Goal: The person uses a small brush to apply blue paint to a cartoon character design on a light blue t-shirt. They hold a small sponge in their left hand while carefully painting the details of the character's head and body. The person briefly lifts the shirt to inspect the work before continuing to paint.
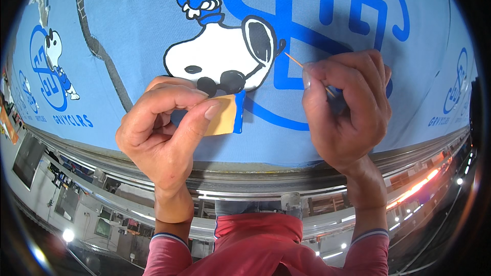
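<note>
Light blue fabric (128, 7) lies spread flat in front of me, printed with a white cartoon dog (217, 48) outlined in black and a blue ring-shaped emblem (296, 61). Between thumb and fingers, my left hand (166, 128) pinches a small yellowish card (223, 117). Blue ink coats its right edge, just below the dog's dark glasses (232, 81). My right hand (350, 105) is closed round a thin wooden stick (294, 60). The stick's tip points up and left, close to the black mark beside the dog's ear; whether it touches the fabric I cannot tell.
Another dog-and-emblem print (49, 71) is on the left part of the fabric, and a partly seen one (455, 89) on the right. A dark grey strip (102, 53) runs down the left side. A metal rail (245, 167) borders the fabric's near edge, by my forearms.
</note>
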Action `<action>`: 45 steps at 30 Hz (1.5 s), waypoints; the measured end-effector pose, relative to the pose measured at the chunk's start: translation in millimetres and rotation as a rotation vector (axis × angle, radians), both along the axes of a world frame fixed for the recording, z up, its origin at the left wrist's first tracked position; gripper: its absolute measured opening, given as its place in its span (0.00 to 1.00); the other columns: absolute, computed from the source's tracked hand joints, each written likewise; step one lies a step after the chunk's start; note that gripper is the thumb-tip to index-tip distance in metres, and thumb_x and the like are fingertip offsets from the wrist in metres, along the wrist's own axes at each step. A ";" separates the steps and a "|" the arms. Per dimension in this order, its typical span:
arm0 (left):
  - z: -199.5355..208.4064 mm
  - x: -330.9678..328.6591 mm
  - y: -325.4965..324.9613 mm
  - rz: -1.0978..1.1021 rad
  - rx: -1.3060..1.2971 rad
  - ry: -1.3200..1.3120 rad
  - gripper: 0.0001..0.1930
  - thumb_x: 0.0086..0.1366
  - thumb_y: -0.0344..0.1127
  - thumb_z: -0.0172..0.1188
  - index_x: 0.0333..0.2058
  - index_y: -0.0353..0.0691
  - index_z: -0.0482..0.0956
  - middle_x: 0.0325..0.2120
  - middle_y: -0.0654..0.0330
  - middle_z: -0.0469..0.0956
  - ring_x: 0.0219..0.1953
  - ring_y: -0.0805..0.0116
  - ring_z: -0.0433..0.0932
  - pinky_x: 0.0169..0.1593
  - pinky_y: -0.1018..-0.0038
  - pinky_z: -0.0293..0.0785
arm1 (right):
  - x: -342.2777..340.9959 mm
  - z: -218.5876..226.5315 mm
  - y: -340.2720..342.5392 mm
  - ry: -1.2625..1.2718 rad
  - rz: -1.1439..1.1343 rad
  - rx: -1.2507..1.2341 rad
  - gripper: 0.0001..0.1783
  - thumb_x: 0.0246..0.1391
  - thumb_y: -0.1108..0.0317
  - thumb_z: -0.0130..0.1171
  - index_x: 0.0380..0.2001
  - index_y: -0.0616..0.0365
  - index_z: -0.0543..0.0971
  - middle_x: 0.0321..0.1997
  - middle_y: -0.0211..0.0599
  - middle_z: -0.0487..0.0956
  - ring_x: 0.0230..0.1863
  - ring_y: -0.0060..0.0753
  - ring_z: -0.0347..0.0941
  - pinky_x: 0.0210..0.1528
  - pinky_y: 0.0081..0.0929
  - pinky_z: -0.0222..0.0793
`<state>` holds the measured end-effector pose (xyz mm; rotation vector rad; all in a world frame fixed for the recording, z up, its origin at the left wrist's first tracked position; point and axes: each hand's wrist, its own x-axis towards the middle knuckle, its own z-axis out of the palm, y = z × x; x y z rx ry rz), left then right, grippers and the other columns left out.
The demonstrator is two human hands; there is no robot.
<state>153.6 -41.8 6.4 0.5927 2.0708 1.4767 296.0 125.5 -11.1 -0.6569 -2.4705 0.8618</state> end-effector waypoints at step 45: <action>0.2 -1.1 -1.0 -0.007 -0.008 0.007 0.09 0.45 0.18 0.67 0.26 0.33 0.79 0.24 0.58 0.78 0.23 0.82 0.69 0.23 0.87 0.53 | 0.0 1.1 0.7 -0.010 0.059 -0.008 0.10 0.35 0.80 0.62 0.26 0.57 0.78 0.24 0.29 0.75 0.26 0.29 0.67 0.33 0.27 0.55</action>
